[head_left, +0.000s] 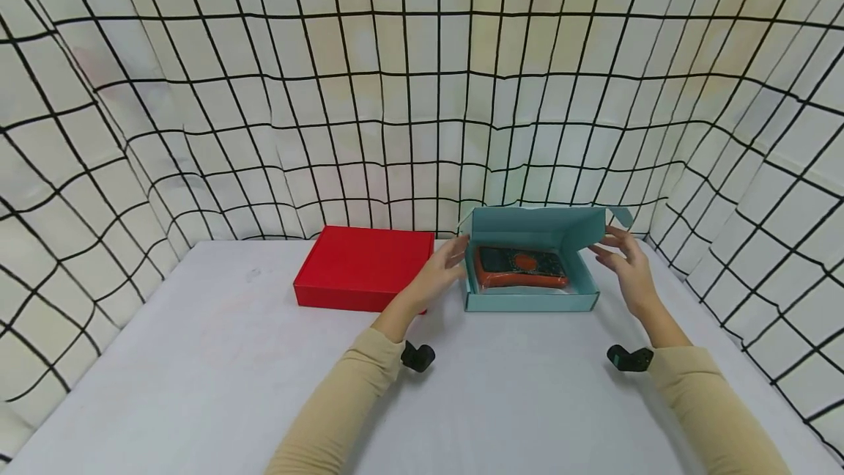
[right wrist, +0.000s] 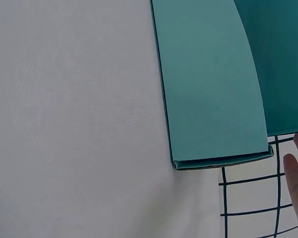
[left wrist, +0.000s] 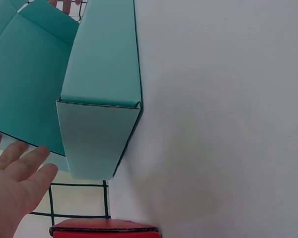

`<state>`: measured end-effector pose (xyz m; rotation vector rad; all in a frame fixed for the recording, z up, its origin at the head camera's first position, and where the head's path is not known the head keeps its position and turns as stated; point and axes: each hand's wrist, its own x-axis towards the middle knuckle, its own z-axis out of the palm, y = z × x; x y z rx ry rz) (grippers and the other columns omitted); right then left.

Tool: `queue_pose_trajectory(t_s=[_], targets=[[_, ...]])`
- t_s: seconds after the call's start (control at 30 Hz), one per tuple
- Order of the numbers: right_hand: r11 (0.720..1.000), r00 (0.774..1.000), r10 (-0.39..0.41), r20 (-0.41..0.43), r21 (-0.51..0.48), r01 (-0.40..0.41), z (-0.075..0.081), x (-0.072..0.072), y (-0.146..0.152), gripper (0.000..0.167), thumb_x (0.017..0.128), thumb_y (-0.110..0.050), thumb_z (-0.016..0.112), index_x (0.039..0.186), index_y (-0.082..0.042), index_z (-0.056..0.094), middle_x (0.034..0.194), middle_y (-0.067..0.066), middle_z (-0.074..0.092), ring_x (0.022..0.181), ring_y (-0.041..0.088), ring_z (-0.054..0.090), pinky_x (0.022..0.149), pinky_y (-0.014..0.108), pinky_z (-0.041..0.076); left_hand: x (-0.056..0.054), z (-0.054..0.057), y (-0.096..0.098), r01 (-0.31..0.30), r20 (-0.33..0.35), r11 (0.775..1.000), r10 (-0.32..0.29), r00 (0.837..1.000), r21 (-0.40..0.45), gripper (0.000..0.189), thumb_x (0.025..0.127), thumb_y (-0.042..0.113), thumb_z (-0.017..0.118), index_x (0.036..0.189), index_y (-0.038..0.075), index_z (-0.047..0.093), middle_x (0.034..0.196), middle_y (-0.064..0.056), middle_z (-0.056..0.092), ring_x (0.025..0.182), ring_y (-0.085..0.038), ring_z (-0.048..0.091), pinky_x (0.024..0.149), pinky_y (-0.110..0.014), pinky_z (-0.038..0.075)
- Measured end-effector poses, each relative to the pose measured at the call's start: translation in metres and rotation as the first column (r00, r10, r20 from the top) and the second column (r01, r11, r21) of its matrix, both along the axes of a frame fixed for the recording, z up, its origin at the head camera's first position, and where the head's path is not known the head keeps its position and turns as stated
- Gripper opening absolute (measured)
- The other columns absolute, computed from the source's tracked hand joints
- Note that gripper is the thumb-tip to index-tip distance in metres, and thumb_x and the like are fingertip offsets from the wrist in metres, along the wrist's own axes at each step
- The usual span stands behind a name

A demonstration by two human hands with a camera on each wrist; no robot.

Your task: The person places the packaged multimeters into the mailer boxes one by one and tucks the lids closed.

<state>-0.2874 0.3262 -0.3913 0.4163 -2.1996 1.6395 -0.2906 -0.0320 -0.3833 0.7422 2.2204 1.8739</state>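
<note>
A teal cardboard box (head_left: 530, 303) stands on the table with its lid (head_left: 541, 220) raised at the back. Inside lies a dark green and orange wallet-like item (head_left: 521, 267), seemingly in clear wrapping. My left hand (head_left: 438, 270) is at the box's left side. In the left wrist view its loosely extended fingers (left wrist: 27, 163) are right at the edge of the lid's side flap. On the other side, my right hand (head_left: 629, 270) has its fingers by the lid's right flap. The right wrist view catches only some fingers (right wrist: 297, 186), spread near the lid's edge.
A closed red box (head_left: 369, 262) lies just left of the teal box, partly behind my left wrist. The white table (head_left: 217, 358) is enclosed at the back and sides by black netting (head_left: 409, 123) over white cloth.
</note>
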Motion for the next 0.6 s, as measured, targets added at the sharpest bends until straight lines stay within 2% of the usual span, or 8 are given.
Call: queue_pose_trajectory(t_s=[0.13, 0.23, 0.43, 0.6], targets=[[0.999, 1.000, 0.015, 0.003, -0.033, -0.015, -0.002, 0.000, 0.002, 0.048, 0.102, 0.001, 0.033, 0.149, 0.008, 0.036, 0.122, 0.002, 0.054, 0.108, -0.005, 0.063, 0.091, 0.011, 0.048, 0.002, -0.001, -0.001, 0.005, 0.001, 1.000, -0.005, 1.000, -0.011, 0.080, 0.089, -0.001, 0.056, 0.161, 0.000, 0.022, 0.165, -0.020, 0.027, 0.149, -0.041, 0.029, 0.112, -0.054, 0.039], [0.998, 1.000, 0.013, 0.019, -0.054, -0.012, -0.004, 0.000, 0.003, 0.047, 0.102, 0.000, 0.034, 0.149, 0.007, 0.038, 0.119, -0.005, 0.056, 0.108, -0.004, 0.063, 0.091, 0.012, 0.048, 0.003, -0.003, 0.000, 0.022, 0.007, 1.000, -0.022, 1.000, 0.000, 0.081, 0.088, -0.002, 0.057, 0.161, 0.000, 0.020, 0.165, -0.020, 0.025, 0.149, -0.042, 0.027, 0.113, -0.054, 0.038], [0.999, 1.000, -0.003, 0.015, -0.034, 0.004, -0.008, 0.002, 0.005, 0.044, 0.102, 0.000, 0.032, 0.144, 0.004, 0.045, 0.116, -0.006, 0.057, 0.108, -0.005, 0.063, 0.092, 0.013, 0.049, 0.005, -0.006, 0.000, 0.043, 0.013, 0.999, -0.043, 0.999, -0.017, 0.079, 0.089, 0.001, 0.056, 0.160, -0.001, 0.020, 0.164, -0.020, 0.024, 0.149, -0.042, 0.027, 0.114, -0.056, 0.036], [0.984, 0.998, 0.057, 0.039, -0.172, -0.049, -0.013, 0.003, 0.003, 0.046, 0.102, 0.001, 0.029, 0.137, -0.009, 0.056, 0.117, -0.004, 0.061, 0.111, 0.001, 0.065, 0.094, 0.017, 0.049, 0.007, -0.007, 0.000, 0.036, 0.015, 0.999, -0.035, 0.999, -0.036, 0.077, 0.090, 0.000, 0.054, 0.159, -0.002, 0.021, 0.164, -0.020, 0.025, 0.149, -0.041, 0.027, 0.114, -0.056, 0.035]])
